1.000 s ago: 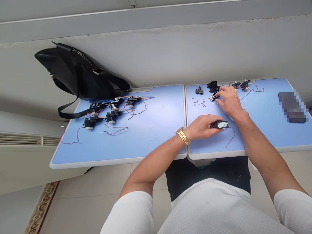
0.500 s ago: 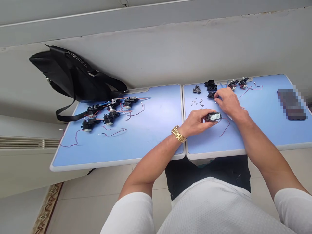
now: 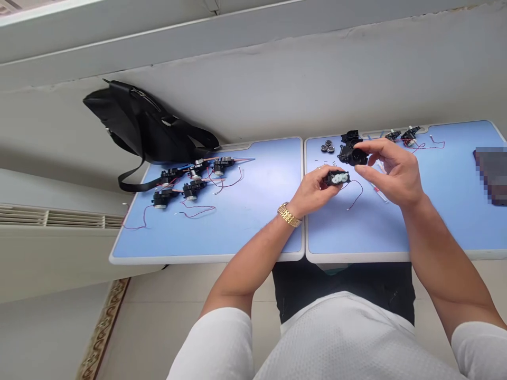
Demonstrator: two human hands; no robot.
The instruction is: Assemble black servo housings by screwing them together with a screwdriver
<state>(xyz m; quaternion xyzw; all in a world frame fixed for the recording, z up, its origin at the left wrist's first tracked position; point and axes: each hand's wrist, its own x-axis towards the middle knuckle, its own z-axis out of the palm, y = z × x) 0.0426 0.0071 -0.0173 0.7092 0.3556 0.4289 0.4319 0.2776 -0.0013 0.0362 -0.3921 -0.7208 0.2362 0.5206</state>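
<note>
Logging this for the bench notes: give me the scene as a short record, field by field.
Left hand: holds a black gearbox housing, white gears showing, red-and-black wires trailing.
Right hand: raised, open, nearest a black housing part; contact unclear.
Left wrist: gold wristwatch.
Nearby: small screws, round gear parts.
Surface: blue table, two joined halves.
Far left: wired motor units, black bag.

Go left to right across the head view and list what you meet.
Black fabric shoulder bag, black wired motor units, gold link wristwatch, left hand, black gearbox with white gears, black plastic housing, right hand, pixel-blurred dark object.
</note>
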